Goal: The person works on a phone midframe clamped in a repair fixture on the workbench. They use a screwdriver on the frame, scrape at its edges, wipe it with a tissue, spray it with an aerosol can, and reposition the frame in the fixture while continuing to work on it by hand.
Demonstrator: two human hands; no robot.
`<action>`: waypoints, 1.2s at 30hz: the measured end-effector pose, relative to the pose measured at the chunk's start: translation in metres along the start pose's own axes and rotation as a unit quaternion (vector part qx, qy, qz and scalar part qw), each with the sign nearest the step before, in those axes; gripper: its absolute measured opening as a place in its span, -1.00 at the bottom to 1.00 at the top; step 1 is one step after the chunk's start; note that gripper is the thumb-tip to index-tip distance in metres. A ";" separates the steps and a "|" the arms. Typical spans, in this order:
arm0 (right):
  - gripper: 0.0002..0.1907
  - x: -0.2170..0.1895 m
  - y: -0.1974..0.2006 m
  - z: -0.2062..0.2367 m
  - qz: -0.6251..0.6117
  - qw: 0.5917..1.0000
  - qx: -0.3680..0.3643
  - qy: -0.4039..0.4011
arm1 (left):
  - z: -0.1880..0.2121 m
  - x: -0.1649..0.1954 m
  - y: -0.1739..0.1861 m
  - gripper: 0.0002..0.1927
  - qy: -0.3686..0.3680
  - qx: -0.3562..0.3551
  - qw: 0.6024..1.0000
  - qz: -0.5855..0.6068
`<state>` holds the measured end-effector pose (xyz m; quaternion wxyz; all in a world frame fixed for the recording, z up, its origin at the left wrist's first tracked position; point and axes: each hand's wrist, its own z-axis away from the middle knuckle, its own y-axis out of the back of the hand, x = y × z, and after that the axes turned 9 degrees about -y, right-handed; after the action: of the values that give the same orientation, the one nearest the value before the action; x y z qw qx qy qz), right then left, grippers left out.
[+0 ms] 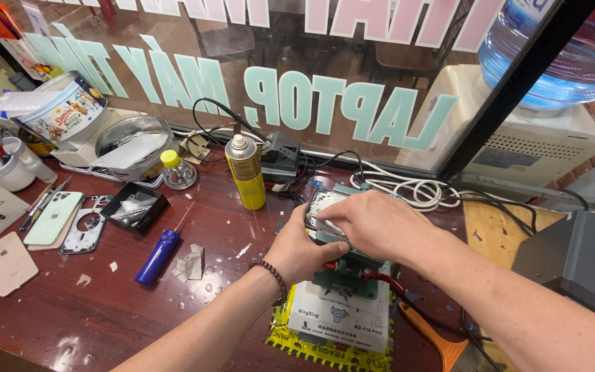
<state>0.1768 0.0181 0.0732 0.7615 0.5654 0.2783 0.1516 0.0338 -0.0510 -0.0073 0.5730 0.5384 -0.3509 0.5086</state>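
Observation:
My left hand (299,249) and my right hand (373,224) both hold a dark phone (319,207) with a cracked, reflective back. It lies on top of a teal clamp fixture (346,275), which stands on a white box (335,320). The left hand grips the phone's near left edge; a bead bracelet is on that wrist. Laid flat, the right hand covers the phone's right part and hides it. A red hose (383,279) runs out from the fixture.
On the dark red bench: a yellow spray can (246,172), a blue screwdriver (160,253), a small glass bottle (175,170), a black parts tray (133,209), a phone frame (85,226), two phones (9,262) at left, an orange-handled tool (435,337), coiled white cable (414,187). A glass pane stands behind.

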 end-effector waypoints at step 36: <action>-0.54 -0.026 -0.018 -0.001 -0.386 0.877 -0.154 -0.242 | -0.004 -0.015 -0.003 -0.37 0.064 -0.024 0.995 0.072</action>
<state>0.1541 -0.0009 0.0625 0.8806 0.3078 0.2546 -0.2551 0.0324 -0.0501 -0.0225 0.5690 0.4639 -0.3638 0.5733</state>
